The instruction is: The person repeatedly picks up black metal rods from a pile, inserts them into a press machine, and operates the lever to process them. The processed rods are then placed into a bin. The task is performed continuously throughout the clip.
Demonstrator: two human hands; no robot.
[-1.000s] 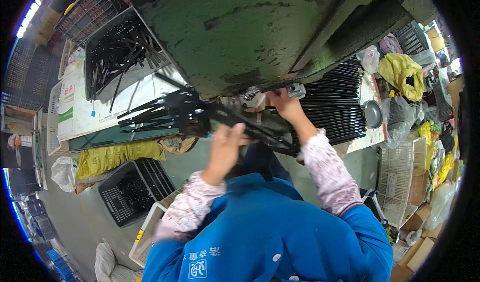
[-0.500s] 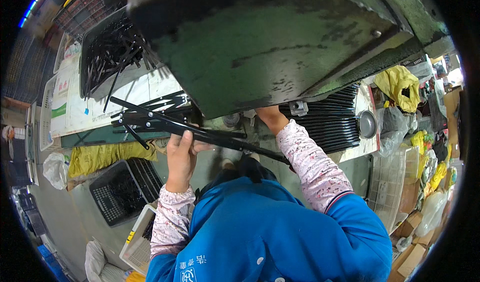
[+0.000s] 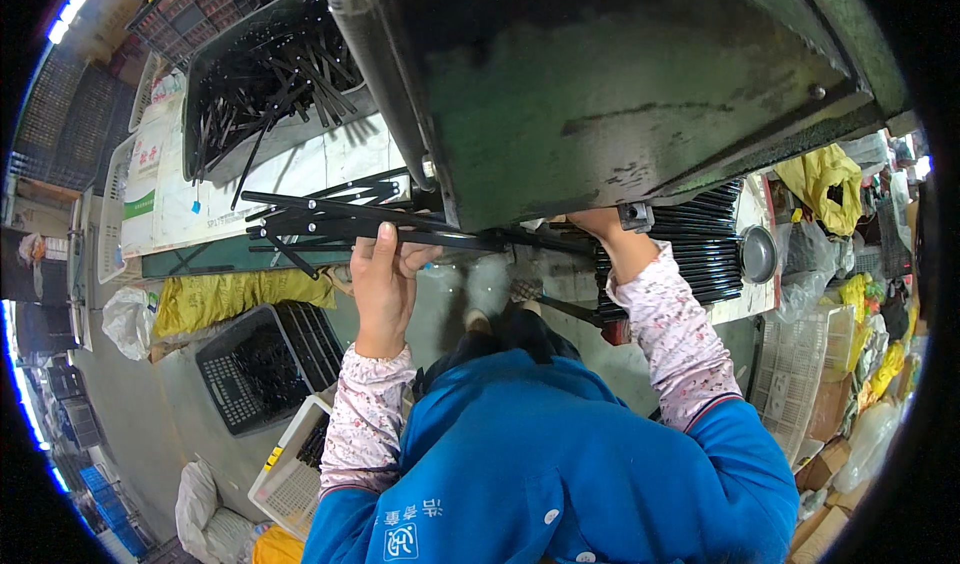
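My left hand [image 3: 385, 289] grips a criss-crossed bundle of riveted black metal bars [image 3: 335, 214], its thumb up against their near edge. The bars fan out to the left over the bench's edge. My right hand [image 3: 625, 244] reaches beneath the green, scuffed machine housing [image 3: 640, 74], beside a small metal block [image 3: 637, 218]; its fingers are hidden. Just right of it, many glossy black bars [image 3: 680, 264] lie side by side in rows.
A tub of loose black bars [image 3: 215, 94] stands on the white-topped bench [image 3: 140, 204]. A metal dish [image 3: 758, 256] sits at the right. Below are a black crate [image 3: 240, 394], a white basket [image 3: 280, 479] and yellow sacks [image 3: 215, 304]. Bags and cartons crowd the right side.
My left hand has moved leftward and upward with the bundle, which lies more level than a second ago. My right hand has gone further under the housing, its fingers out of sight.
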